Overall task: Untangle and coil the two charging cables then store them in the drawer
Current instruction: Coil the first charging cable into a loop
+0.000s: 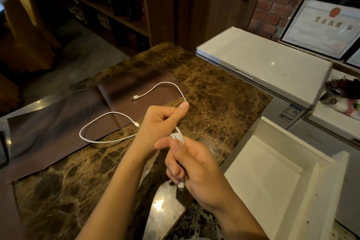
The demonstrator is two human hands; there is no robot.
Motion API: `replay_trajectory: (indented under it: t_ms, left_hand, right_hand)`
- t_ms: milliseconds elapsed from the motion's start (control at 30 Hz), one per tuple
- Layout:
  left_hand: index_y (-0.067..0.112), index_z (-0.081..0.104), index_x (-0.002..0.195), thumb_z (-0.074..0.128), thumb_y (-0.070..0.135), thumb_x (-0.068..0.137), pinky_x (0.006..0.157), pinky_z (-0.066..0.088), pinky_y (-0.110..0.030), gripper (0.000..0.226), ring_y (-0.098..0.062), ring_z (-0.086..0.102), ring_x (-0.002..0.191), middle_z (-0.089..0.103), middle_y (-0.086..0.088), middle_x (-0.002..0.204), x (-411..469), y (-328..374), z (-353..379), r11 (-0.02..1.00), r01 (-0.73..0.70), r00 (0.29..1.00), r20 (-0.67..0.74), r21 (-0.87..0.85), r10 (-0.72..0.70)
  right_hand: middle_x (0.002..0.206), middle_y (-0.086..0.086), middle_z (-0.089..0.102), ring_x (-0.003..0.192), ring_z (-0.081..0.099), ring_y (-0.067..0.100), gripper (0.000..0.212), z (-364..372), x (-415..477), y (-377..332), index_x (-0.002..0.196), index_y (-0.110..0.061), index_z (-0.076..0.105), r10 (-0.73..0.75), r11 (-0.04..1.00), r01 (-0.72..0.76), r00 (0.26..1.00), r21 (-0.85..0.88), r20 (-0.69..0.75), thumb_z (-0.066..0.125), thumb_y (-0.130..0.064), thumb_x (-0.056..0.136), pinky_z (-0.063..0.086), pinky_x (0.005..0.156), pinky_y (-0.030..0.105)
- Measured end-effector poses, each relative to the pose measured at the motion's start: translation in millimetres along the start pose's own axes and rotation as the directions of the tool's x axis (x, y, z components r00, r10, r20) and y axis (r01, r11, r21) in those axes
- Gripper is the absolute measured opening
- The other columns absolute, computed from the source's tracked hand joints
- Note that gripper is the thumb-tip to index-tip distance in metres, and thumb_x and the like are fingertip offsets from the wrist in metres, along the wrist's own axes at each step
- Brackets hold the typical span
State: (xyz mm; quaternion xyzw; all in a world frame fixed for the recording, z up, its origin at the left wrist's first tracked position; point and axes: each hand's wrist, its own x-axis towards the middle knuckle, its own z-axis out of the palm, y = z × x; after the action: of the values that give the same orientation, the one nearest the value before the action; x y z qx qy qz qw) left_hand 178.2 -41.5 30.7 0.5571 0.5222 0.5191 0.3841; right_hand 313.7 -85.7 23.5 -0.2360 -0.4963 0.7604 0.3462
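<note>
One white charging cable (167,83) runs from its USB plug on the brown mat in an arc into my left hand (161,121), which pinches it between thumb and forefinger. From there it drops to a small coil (177,135) in my right hand (196,165); a white connector sticks out below those fingers. The second white cable (83,136) lies in a loose loop on the mat, its connector next to my left wrist and its other end hidden behind the wrist. The white drawer (323,191) stands open at the right, with nothing visible inside.
The marble counter (214,103) carries a brown mat (48,138). A white chest freezer (263,60) stands behind the drawer. A framed certificate (321,27) leans on the brick wall, a metal can (331,94) sits at far right, and dark shelves (116,6) fill the back.
</note>
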Motion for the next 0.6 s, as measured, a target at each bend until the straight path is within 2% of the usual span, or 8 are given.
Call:
replay_trajectory:
  t_ms: [100,167,267,333,400,500,600]
  left_hand:
    - [-0.005,0.028,0.049,0.058,0.042,0.092,0.050,0.029,-0.045,0.070,-0.011,0.021,0.046,0.025,-0.007,0.048,-2.9,0.3,1.8,1.000,0.000,0.999,-0.035,-0.023,-0.001]
    - [0.000,0.029,0.048,0.059,0.040,0.095,0.057,0.036,-0.048,0.069,-0.011,0.021,0.047,0.026,-0.006,0.047,-2.7,-0.1,1.5,1.000,-0.009,0.999,-0.034,-0.026,0.008]
    - [0.009,0.032,0.045,0.058,0.040,0.096,0.070,0.040,-0.043,0.065,-0.010,0.024,0.045,0.029,0.000,0.044,-3.0,-4.2,2.8,0.999,-0.009,1.000,-0.019,-0.033,0.008]
    - [0.016,0.034,0.045,0.059,0.041,0.097,0.060,0.039,-0.034,0.063,-0.008,0.026,0.043,0.031,0.005,0.043,-6.6,-5.5,7.1,0.998,0.021,1.000,-0.021,-0.052,-0.022]
    - [0.015,0.037,0.047,0.058,0.041,0.094,0.045,0.031,-0.024,0.057,-0.007,0.030,0.041,0.035,0.004,0.043,-13.5,-7.5,13.4,0.994,0.057,0.997,-0.046,-0.097,-0.062]
    - [0.010,0.044,0.052,0.052,0.038,0.093,0.041,0.036,-0.018,0.050,-0.004,0.040,0.037,0.043,0.007,0.041,-26.4,-12.0,24.3,0.987,0.104,0.987,-0.105,-0.120,-0.117]
    - [0.018,0.046,0.048,0.047,0.019,0.105,0.040,0.039,-0.009,0.057,-0.001,0.046,0.031,0.044,0.010,0.032,-36.5,-20.3,31.9,0.992,0.118,0.978,-0.168,-0.054,-0.125]
  right_hand:
    - [0.066,-0.005,0.050,0.061,0.041,0.010,0.036,-1.7,-2.6,3.8,0.115,-0.014,0.070,0.040,0.999,-0.040,0.999,-0.024,0.006,0.045,-0.037,0.103,0.037,0.060,0.027]
    - [0.069,-0.005,0.053,0.064,0.044,0.010,0.037,-4.5,-5.2,3.8,0.119,-0.013,0.069,0.050,0.998,-0.050,0.998,-0.028,0.026,0.044,-0.035,0.103,0.039,0.065,0.028]
    - [0.073,-0.004,0.058,0.065,0.048,0.010,0.035,-7.3,-6.7,-1.7,0.119,-0.011,0.069,0.018,1.000,-0.018,0.999,-0.017,0.036,0.045,-0.032,0.103,0.044,0.065,0.025]
    - [0.073,0.000,0.060,0.064,0.049,0.011,0.032,-8.0,-5.8,-6.1,0.114,-0.011,0.071,0.003,1.000,-0.004,1.000,0.012,0.026,0.046,-0.029,0.103,0.045,0.063,0.024]
    - [0.074,0.002,0.059,0.062,0.048,0.011,0.030,-8.6,-4.1,-9.3,0.112,-0.012,0.071,-0.008,1.000,0.007,1.000,0.030,0.015,0.046,-0.027,0.104,0.043,0.060,0.024]
    - [0.071,0.002,0.057,0.058,0.045,0.010,0.029,-11.0,-0.6,-11.4,0.110,-0.012,0.071,-0.024,0.998,0.025,1.000,0.049,-0.016,0.045,-0.025,0.104,0.040,0.056,0.022]
    - [0.069,0.004,0.052,0.057,0.042,0.010,0.033,-14.8,3.0,-13.4,0.114,-0.005,0.068,-0.007,0.995,0.008,1.000,0.094,-0.007,0.047,-0.027,0.103,0.036,0.057,0.027]
